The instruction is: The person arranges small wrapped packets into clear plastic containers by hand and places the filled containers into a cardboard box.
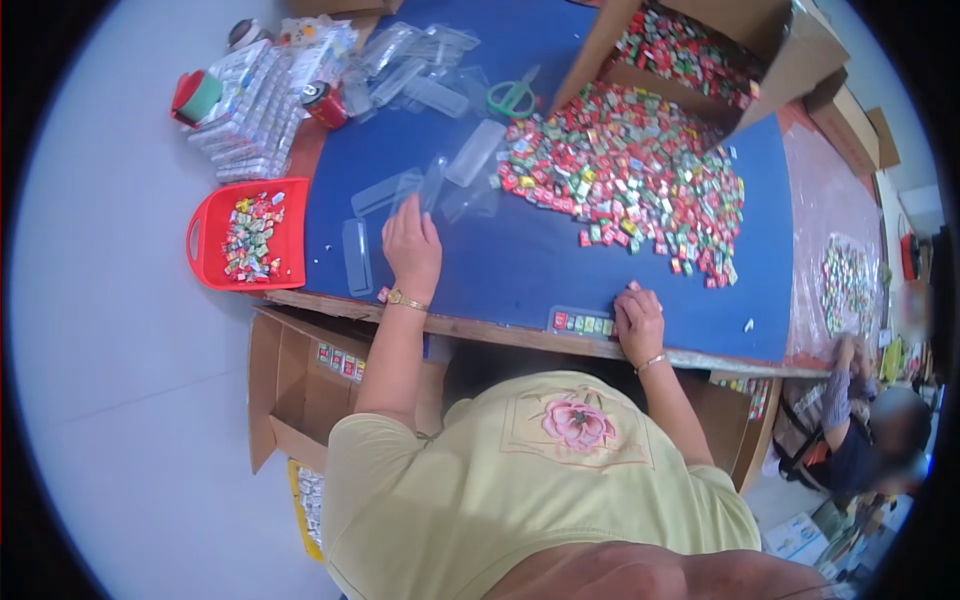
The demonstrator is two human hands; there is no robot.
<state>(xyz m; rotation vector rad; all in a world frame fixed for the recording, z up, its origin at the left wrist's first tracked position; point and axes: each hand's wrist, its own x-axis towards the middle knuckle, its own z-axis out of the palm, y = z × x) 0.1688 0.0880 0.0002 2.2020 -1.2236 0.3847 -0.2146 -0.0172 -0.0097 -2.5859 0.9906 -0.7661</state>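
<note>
My left hand (411, 245) reaches over the blue table top (480, 270), its fingertips at some clear plastic trays (432, 184); whether they grip one is too small to tell. Near the front edge, my right hand (638, 322) has its fingers bent together at the right end of a clear tray (584, 321) that holds a row of small coloured pieces. A small piece shows by its fingertips. Beyond it spreads a large pile of small red, green, white and yellow pieces (620, 170). Another clear tray (356, 257) lies left of my left hand.
A red bin (295, 235) with pieces stands at the left edge. Behind are a red can (324, 104), green scissors (512, 97) and stacked packs (255, 110). A tipped cardboard box (770, 50) stands behind the pile. Another person (870, 440) works at far right.
</note>
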